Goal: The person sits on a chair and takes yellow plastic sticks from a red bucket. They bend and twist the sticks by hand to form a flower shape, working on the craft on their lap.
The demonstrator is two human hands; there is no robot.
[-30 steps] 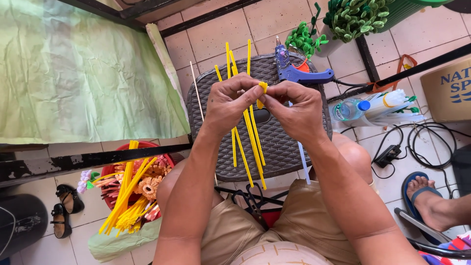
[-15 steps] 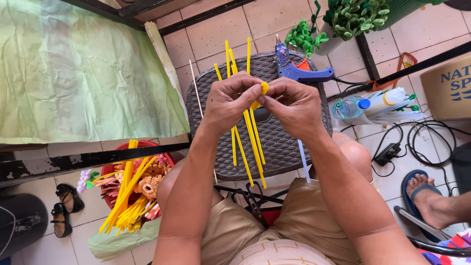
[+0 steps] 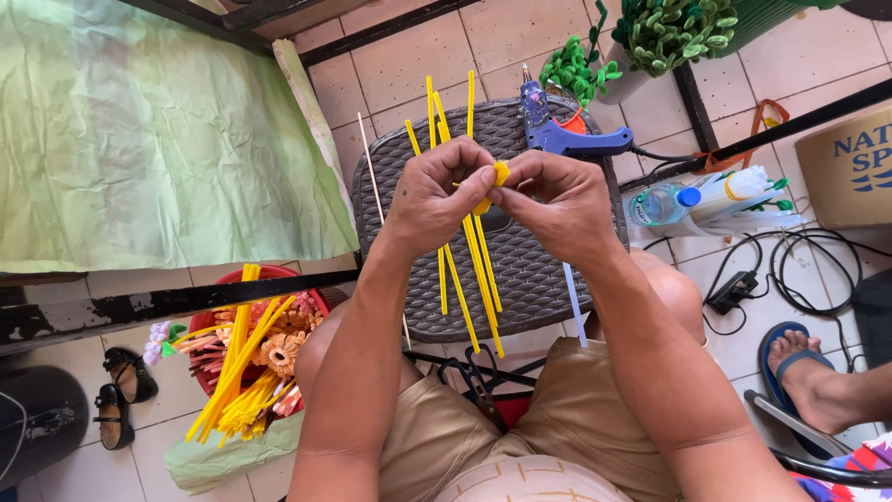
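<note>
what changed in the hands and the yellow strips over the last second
Almost nothing. Both hands, left hand and right hand, still pinch the small yellow coil between their fingers, with only slight finger shifts. The yellow strips, blue glue gun and woven stool stayed put.

Both hands meet at chest height — fingertips together.
Left hand (image 3: 437, 200) and right hand (image 3: 557, 200) are curled, knuckles up, thumbs and forefingers pinched closed — forearms angle inward from bent elbows.
</note>
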